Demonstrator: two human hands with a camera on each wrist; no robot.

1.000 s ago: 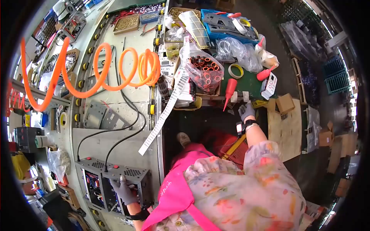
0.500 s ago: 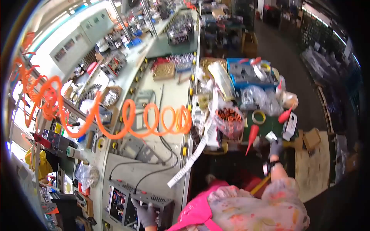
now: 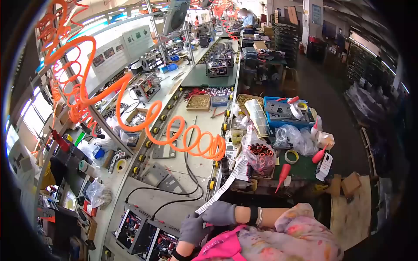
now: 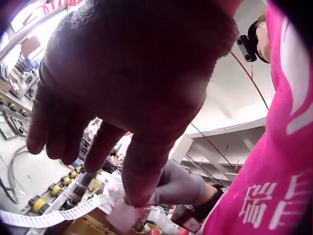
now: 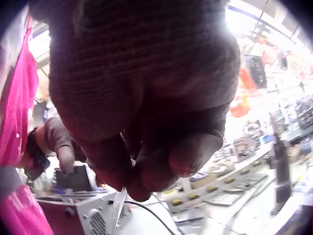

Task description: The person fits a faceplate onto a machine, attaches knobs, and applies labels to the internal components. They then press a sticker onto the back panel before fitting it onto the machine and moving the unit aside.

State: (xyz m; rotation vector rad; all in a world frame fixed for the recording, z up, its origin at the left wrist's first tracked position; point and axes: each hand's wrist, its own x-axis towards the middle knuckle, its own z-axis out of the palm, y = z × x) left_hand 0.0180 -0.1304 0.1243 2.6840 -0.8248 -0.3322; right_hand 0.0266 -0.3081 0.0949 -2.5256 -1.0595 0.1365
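Both gloved hands meet in front of the pink apron. My right hand [image 3: 220,213] pinches a small pale label [image 5: 116,210], which shows as a thin white piece under the fingertips in the right wrist view. In the left wrist view it is a pale square at the left thumb's tip. Straight, loose fingers show on my left hand [image 3: 193,229], the thumb overlapping the right hand's fingertips. Below the hands sits a metal case [image 3: 148,237] with electronics inside and black cables. A long printed label strip [image 3: 230,180] hangs with its lower end right beside the hands.
An orange coiled hose [image 3: 187,135] stretches over the conveyor line [image 3: 191,113]. To the right, a green table [image 3: 300,167] bears a red bottle [image 3: 283,176], a tape roll [image 3: 291,156], a bag of black and orange rings [image 3: 262,158] and a blue tray [image 3: 272,124].
The right hand has come from the green table's edge to the left hand, bringing the small label. The left hand has left the case's top. The head view has tilted up.
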